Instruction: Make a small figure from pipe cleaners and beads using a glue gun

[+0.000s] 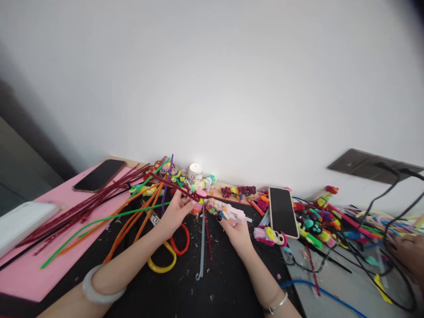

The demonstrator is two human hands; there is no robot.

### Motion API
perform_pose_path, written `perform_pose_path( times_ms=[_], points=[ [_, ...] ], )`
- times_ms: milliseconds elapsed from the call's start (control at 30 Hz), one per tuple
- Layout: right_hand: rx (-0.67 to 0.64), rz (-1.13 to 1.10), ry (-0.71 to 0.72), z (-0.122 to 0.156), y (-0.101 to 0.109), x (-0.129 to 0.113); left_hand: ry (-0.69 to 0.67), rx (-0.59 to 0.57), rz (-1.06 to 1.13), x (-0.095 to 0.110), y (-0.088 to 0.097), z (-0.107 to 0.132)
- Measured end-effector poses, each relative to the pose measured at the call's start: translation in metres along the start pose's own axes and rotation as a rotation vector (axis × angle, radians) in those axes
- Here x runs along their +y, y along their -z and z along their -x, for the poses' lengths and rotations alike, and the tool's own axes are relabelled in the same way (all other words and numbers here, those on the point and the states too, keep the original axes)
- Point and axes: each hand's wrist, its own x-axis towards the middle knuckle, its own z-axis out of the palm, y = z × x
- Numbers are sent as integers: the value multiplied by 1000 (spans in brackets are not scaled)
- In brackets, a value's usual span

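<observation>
Pink piece (200,194): just below frame centre
Left grip (178,209): closed on pink piece
Right grip (236,229): closed around glue gun (236,215)

The person's forearms are showing bare up to the frame's lower edge. Above the left hand (177,213), a thick, smooth, rounded bangle of milky white, stone-like material (88,289) is circling the forearm as a wide, loose ring. Above the right hand (237,234), a slender, shiny, silver-coloured metal bracelet (281,303) is gleaming. The right thumbnail (219,218) is showing dark.
</observation>
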Motion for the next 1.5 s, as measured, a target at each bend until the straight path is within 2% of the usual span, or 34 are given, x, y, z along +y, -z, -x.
perform_pose_path(
  times_ms=[900,1500],
  points=[
    [-21,85,17,0,3,-2,-26,-10,-12,0,0,-2],
    [-19,103,15,0,2,-8,2,-2,-15,3,-2,0]
  ],
)
